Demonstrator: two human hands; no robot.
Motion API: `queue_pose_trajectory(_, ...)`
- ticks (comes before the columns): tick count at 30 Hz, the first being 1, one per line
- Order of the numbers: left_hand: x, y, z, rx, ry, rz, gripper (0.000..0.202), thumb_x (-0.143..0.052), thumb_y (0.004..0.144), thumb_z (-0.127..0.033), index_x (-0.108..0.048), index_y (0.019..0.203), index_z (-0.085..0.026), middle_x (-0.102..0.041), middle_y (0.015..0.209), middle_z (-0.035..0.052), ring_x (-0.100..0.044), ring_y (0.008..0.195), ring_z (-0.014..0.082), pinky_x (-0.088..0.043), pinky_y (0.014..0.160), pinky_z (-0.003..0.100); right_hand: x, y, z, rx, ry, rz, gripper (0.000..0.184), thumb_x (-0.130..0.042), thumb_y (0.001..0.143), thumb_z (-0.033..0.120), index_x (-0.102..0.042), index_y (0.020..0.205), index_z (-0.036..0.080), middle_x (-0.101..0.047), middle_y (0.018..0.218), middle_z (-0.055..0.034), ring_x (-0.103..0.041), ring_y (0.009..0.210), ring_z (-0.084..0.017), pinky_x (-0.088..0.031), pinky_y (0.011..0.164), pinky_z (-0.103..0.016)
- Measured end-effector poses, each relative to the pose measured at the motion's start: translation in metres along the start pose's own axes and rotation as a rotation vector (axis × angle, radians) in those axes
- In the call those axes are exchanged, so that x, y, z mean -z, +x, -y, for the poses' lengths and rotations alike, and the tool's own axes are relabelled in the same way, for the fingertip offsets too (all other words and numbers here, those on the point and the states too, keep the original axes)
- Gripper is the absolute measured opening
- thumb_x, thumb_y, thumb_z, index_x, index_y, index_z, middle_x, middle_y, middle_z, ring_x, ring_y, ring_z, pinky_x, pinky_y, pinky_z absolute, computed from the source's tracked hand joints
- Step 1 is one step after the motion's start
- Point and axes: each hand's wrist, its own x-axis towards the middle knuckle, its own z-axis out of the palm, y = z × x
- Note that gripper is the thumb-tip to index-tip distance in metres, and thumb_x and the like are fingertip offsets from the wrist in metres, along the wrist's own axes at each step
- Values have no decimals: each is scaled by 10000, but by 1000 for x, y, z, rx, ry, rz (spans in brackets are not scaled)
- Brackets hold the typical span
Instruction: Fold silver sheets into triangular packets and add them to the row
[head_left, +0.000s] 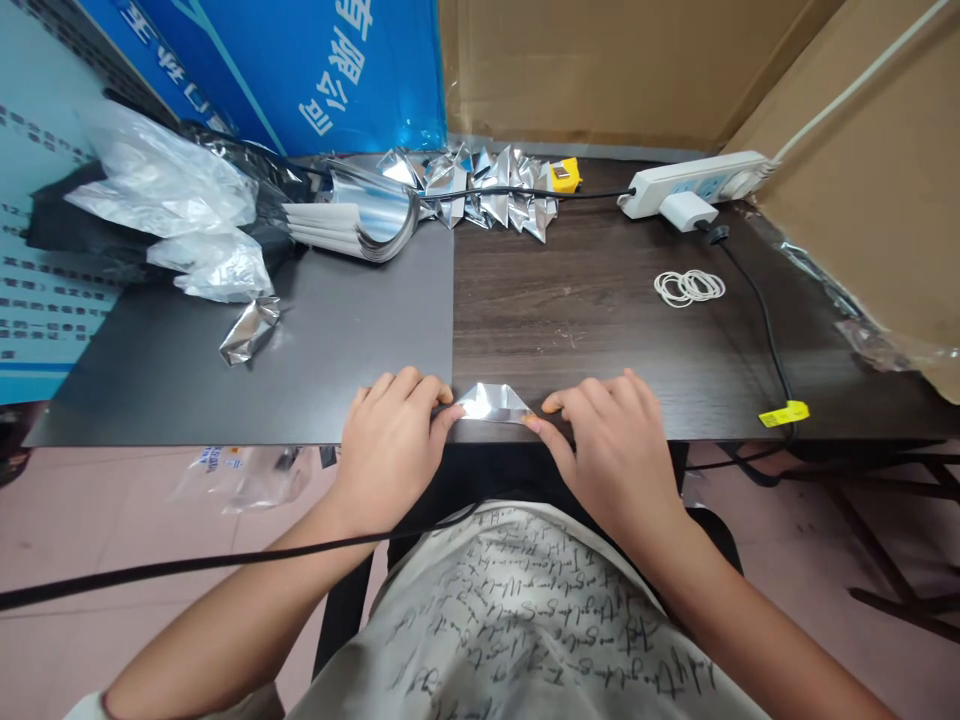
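A small folded piece of silver foil paper [491,401] lies at the table's front edge, its top corners folded into a sloped, boat-like outline. My left hand [397,440] pinches its left end between thumb and curled fingers. At the opposite end, the thumb of my right hand [611,450] presses the foil's right corner, with the other fingers curled beside it. Both hands rest on the table edge. Further back sits a pile of folded silver foil pieces [502,190], beside a curved stack of silver sheets [352,220].
A crumpled foil piece [251,330] and clear plastic bags [165,190] lie on the left. A yellow tape measure [565,175] is at the back. To the right are a white power strip [694,180], white rubber bands [688,288] and a black cable [761,300] with a yellow tag.
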Motion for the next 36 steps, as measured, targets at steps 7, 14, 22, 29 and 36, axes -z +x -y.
queue_pose_trajectory(7, -6, -3, -8, 83, 38, -31, 155, -659, 970, -302, -658, 842, -216, -654, 867, 37, -575, 849, 272, -339, 721, 369, 6, 12, -2, 25, 107, 167, 243, -644, 974, 266, -612, 750, 178, -633, 691, -1, -460, 695, -179, -262, 788, -331)
queue_pose_trajectory(14, -12, 1, -3, 0, -59, -102, 151, -587, 998, -214, -575, 849, -192, -632, 840, 40, -555, 821, 247, -354, 711, 355, 1, 11, -11, -28, 300, 268, 174, -569, 968, 214, -565, 800, 171, -642, 801, -33, -492, 765, -188, -308, 781, -316)
queue_pose_trajectory(22, -1, 39, 19, -270, -529, -257, 115, -565, 963, -144, -615, 1052, -197, -674, 849, -12, -633, 801, 143, -449, 734, 251, 2, 45, -35, -201, 905, 341, 186, -543, 968, 375, -570, 959, 192, -739, 857, -44, -704, 777, -153, -522, 752, -270)
queue_pose_trajectory(29, 12, 94, 17, -268, -730, -180, 112, -566, 927, -258, -640, 934, -174, -666, 873, 24, -597, 807, 152, -448, 751, 264, -13, 105, -52, -238, 1105, 328, 434, -673, 860, 582, -677, 914, 152, -744, 808, -81, -712, 712, -165, -582, 718, -288)
queue_pose_trajectory(36, 10, 161, 18, -219, -856, -130, 217, -622, 884, -381, -594, 839, -170, -622, 733, 2, -586, 639, 130, -445, 614, 240, -30, 162, -74, -220, 1146, 326, 589, -690, 791, 725, -634, 847, 142, -751, 841, -104, -735, 737, -178, -622, 696, -297)
